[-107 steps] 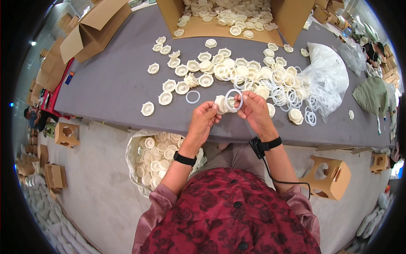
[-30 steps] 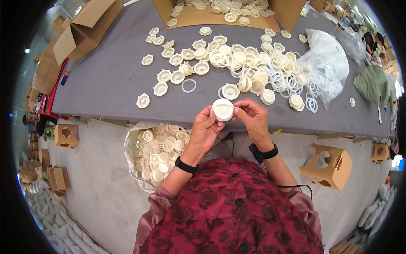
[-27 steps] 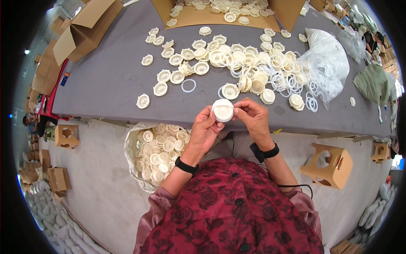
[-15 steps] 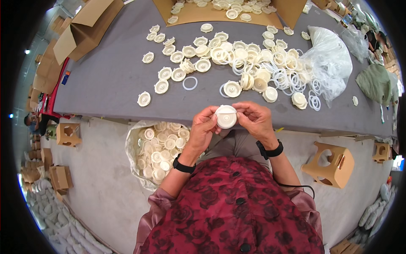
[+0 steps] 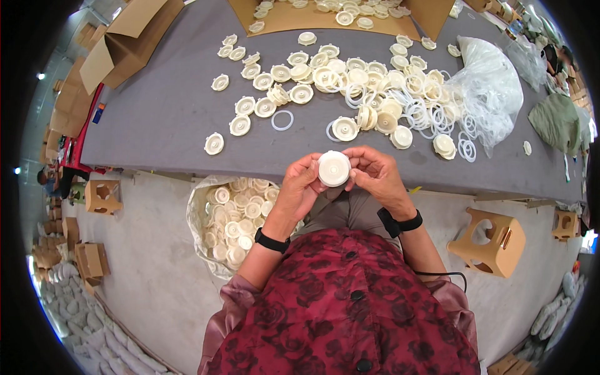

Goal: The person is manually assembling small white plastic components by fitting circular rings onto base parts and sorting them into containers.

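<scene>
Between my two hands, just off the table's near edge, is a round cream plastic cap (image 5: 334,169), its flat face turned up. My left hand (image 5: 302,185) grips its left rim between thumb and fingers. My right hand (image 5: 376,174) pinches the right rim, thumb in front. Ahead on the grey table (image 5: 169,119) lies a spread of similar caps (image 5: 301,94), some stacked or on edge. Translucent sealing rings (image 5: 415,115) are heaped among them on the right, and a single ring (image 5: 282,120) lies apart. Whether a ring sits in the held cap cannot be made out.
A clear plastic bag (image 5: 490,94) lies right of the rings. An open cardboard box (image 5: 337,31) with caps stands at the back. Below the table edge on the left is a white sack (image 5: 199,234) full of caps. A tan stool (image 5: 490,242) stands at right.
The held cap has tilted so its face shows more squarely, and it sits slightly higher. The light line across its upper part no longer shows. Both hands keep their hold.
</scene>
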### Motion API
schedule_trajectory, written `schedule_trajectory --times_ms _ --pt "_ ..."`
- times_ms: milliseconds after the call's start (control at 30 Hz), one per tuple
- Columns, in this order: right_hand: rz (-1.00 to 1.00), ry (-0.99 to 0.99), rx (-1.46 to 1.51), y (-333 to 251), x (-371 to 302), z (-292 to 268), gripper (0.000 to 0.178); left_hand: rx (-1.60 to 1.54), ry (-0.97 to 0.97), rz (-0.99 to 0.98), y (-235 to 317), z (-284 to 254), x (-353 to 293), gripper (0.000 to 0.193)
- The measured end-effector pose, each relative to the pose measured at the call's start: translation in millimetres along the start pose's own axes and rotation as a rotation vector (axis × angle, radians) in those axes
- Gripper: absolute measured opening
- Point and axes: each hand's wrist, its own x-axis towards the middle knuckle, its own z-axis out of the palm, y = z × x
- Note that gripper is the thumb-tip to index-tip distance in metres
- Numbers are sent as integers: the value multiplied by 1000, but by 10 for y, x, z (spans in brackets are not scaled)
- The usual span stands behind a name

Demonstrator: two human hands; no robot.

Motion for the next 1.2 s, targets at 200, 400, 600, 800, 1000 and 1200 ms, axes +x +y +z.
schedule_trajectory --times_ms 200,400,600,800,1000,1200 --pt "82 97 342 48 -20 108 31 -78 -43 -16 -31 -4 16 46" --pt "98 200 471 90 -6 203 30 51 19 94 -66 117 31 46" --pt "-6 269 288 145 -6 301 35 98 111 184 -164 248 46 60" --pt "-153 301 46 238 3 378 44 120 162 220 -206 235 28 63" --pt "-185 298 -3 212 -37 291 42 62 87 160 -136 103 -18 56" --pt "-146 282 -16 178 -84 158 27 66 44 179 -71 -1 -44 35"
